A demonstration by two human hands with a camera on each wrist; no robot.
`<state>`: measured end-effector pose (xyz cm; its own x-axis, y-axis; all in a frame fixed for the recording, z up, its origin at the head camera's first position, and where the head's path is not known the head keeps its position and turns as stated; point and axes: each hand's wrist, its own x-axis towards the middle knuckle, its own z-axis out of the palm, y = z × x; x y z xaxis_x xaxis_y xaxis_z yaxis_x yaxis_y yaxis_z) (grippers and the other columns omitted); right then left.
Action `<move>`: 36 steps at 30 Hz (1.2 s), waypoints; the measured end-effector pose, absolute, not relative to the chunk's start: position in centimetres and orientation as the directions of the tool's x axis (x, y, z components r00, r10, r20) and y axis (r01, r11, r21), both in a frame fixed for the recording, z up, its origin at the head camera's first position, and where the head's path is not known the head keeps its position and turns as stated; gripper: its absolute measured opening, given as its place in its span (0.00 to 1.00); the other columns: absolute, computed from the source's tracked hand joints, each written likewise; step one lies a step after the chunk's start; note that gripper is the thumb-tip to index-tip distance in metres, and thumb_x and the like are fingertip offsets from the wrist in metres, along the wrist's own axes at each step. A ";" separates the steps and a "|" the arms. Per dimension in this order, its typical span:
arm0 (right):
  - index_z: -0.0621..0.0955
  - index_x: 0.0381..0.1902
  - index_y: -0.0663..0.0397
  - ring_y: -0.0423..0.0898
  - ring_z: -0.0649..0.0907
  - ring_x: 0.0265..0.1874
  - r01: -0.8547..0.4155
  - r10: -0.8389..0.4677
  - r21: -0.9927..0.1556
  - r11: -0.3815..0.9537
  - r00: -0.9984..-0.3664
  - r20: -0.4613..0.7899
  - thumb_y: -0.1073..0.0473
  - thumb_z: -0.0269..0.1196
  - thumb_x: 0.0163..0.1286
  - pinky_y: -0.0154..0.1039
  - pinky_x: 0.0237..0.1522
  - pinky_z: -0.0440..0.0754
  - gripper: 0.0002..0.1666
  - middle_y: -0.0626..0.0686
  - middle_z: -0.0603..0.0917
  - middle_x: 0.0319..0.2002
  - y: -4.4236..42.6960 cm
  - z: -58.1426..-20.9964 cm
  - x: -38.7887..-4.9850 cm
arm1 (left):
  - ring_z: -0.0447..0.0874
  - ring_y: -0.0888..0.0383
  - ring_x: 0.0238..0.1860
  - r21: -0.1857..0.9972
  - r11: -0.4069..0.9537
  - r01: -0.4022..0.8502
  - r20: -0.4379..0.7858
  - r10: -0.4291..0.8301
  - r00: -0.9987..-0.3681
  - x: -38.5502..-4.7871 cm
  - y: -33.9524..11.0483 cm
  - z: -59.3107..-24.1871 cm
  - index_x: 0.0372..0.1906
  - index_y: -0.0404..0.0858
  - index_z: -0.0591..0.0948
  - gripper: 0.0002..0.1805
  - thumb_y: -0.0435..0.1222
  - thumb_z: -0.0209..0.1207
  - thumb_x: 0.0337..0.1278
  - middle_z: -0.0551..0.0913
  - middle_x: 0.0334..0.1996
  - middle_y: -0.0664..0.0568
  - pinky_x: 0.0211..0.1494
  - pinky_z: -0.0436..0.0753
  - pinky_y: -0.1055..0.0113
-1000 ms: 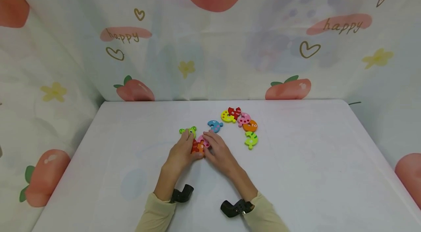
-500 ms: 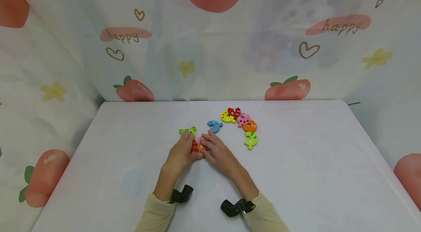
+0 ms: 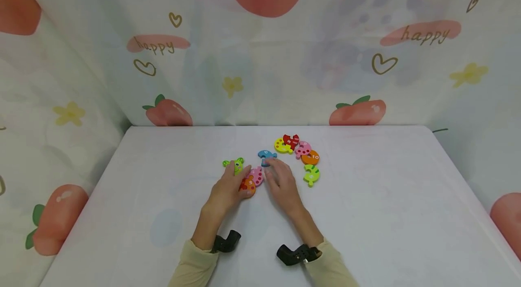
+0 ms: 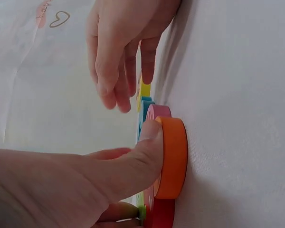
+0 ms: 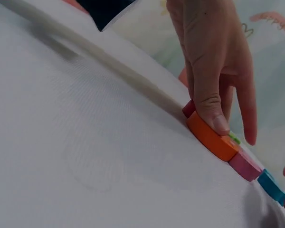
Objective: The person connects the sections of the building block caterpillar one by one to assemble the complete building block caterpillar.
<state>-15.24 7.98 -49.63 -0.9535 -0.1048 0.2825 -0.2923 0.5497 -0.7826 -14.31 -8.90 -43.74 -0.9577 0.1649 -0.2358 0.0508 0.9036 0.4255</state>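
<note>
In the head view the left hand (image 3: 225,190) lies over a joined row of flat pieces: a green head piece (image 3: 237,166), a red one mostly covered, an orange one (image 3: 249,186) and a pink spotted one (image 3: 257,175). Its thumb presses the orange piece (image 4: 175,159) in the left wrist view, fingers fairly straight. The right hand (image 3: 283,187) reaches over a blue piece (image 3: 266,154), its fingertips at that piece's near side; whether they touch it, I cannot tell. The right wrist view shows the blue piece (image 5: 272,187) beside the pink piece (image 5: 245,165).
Behind and to the right lies a curved group: yellow (image 3: 282,146), red (image 3: 291,141), pink (image 3: 303,149) and orange (image 3: 311,157) pieces, with a green piece (image 3: 311,175) at its near end. A patterned cloth hangs behind the white table (image 3: 386,214).
The right hand has left the pink piece and moved right and away, to the blue piece. The left index finger has spread to the right; the orange and pink pieces show more fully.
</note>
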 end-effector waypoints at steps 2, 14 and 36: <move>0.76 0.60 0.54 0.52 0.74 0.64 -0.258 -0.015 -0.823 0.506 -0.957 0.291 0.57 0.52 0.76 0.51 0.65 0.74 0.19 0.53 0.79 0.61 8.1 -49.7 -15.4 | 0.52 0.39 0.76 0.399 0.916 0.039 -0.264 0.156 -0.952 -14.3 -8.6 -43.8 0.71 0.56 0.66 0.37 0.45 0.65 0.56 0.50 0.77 0.36 0.64 0.74 0.41; 0.76 0.59 0.53 0.49 0.78 0.58 -0.165 0.045 -0.861 0.482 -0.976 0.213 0.57 0.55 0.74 0.47 0.58 0.81 0.18 0.52 0.82 0.54 8.1 -49.6 -15.3 | 0.47 0.35 0.77 0.288 0.942 0.172 -0.256 0.249 -0.934 -13.5 -8.0 -44.0 0.71 0.56 0.66 0.32 0.42 0.58 0.62 0.52 0.75 0.31 0.59 0.79 0.48; 0.76 0.59 0.55 0.48 0.78 0.55 -0.158 0.045 -0.857 0.491 -0.977 0.206 0.62 0.58 0.71 0.46 0.60 0.80 0.19 0.53 0.83 0.52 8.3 -49.5 -15.2 | 0.47 0.36 0.77 0.312 0.935 0.168 -0.240 0.249 -0.938 -13.7 -8.3 -43.8 0.70 0.57 0.67 0.31 0.42 0.59 0.61 0.52 0.75 0.33 0.60 0.79 0.47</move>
<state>-15.24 8.25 -49.50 -0.9775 0.0454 0.2061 -0.1579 0.4909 -0.8568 -13.66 -8.28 -43.80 -0.9383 0.2492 -0.2399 0.1684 0.9349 0.3124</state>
